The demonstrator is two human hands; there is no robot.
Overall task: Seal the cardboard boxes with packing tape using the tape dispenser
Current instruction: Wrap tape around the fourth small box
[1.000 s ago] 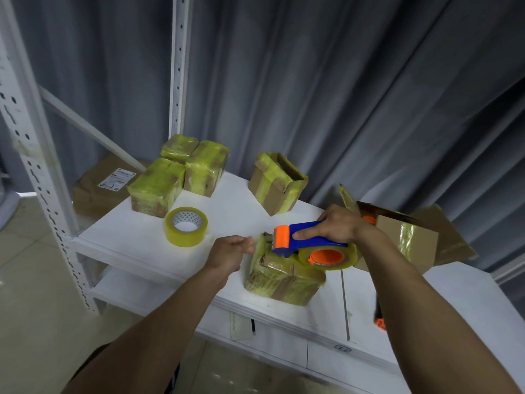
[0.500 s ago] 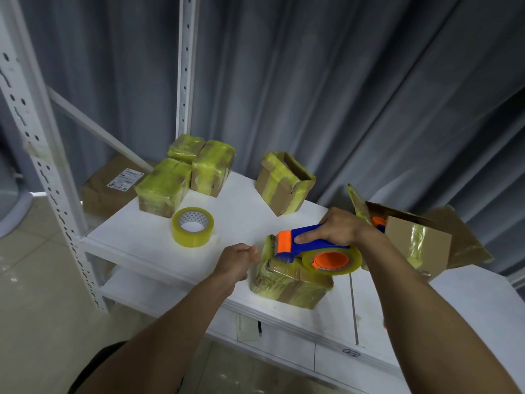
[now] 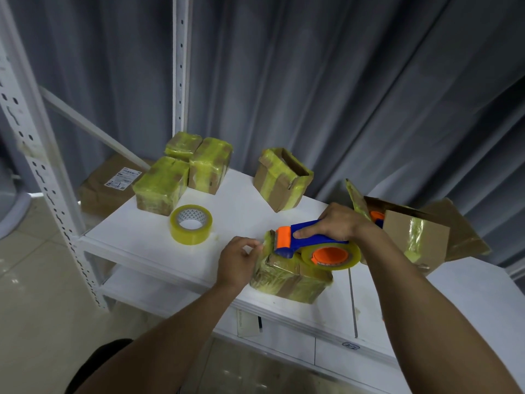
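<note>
A small cardboard box (image 3: pixel 289 277), wrapped in yellowish tape, lies near the front edge of the white table (image 3: pixel 241 211). My right hand (image 3: pixel 338 223) grips the blue handle of the blue and orange tape dispenser (image 3: pixel 312 245), which rests on top of this box. My left hand (image 3: pixel 238 260) is at the box's left end, its fingertips pinching the loose tape end just in front of the dispenser's orange blade.
Three taped boxes (image 3: pixel 181 172) cluster at the table's back left, with a spare tape roll (image 3: pixel 191 224) in front of them. A taped box with an open top (image 3: pixel 282 177) stands behind. A large open carton (image 3: pixel 417 234) lies right. White shelf posts (image 3: pixel 42 166) rise at left.
My left hand has moved right, up to the box's left end, and now pinches the tape end. The dispenser has stayed on top of the box.
</note>
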